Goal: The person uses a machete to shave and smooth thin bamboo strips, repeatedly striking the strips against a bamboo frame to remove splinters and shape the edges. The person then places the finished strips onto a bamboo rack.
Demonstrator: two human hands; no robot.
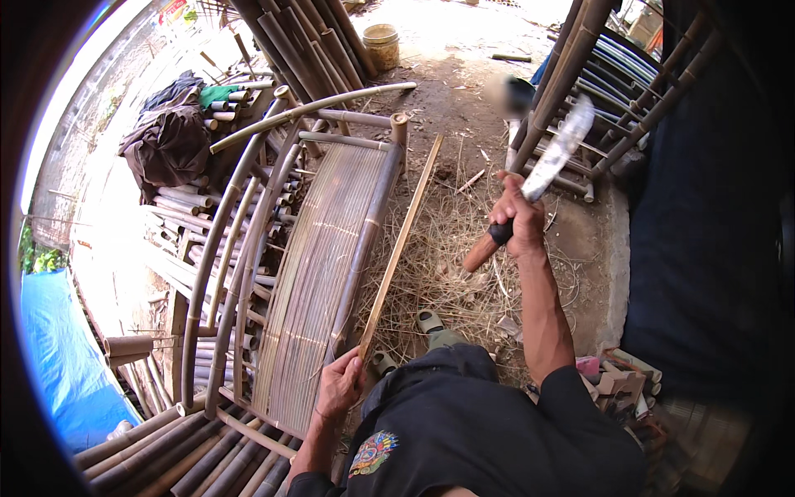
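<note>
Splitting a bamboo strip beside a bench frame

A bamboo bench frame (pixel 323 248) is filling the left centre, leaving open littered ground (pixel 464 273) right of it; the long bamboo strip (pixel 402 240) is slanting from lower centre to upper centre, the left hand (pixel 341 385) gripping its lower end, the right hand (pixel 515 224) gripping a raised knife (pixel 538 178).

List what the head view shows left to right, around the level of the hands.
Blue tarp → bamboo chair frame → left hand gripping a bamboo strip → right hand raising a big knife → dark bamboo rack.
</note>
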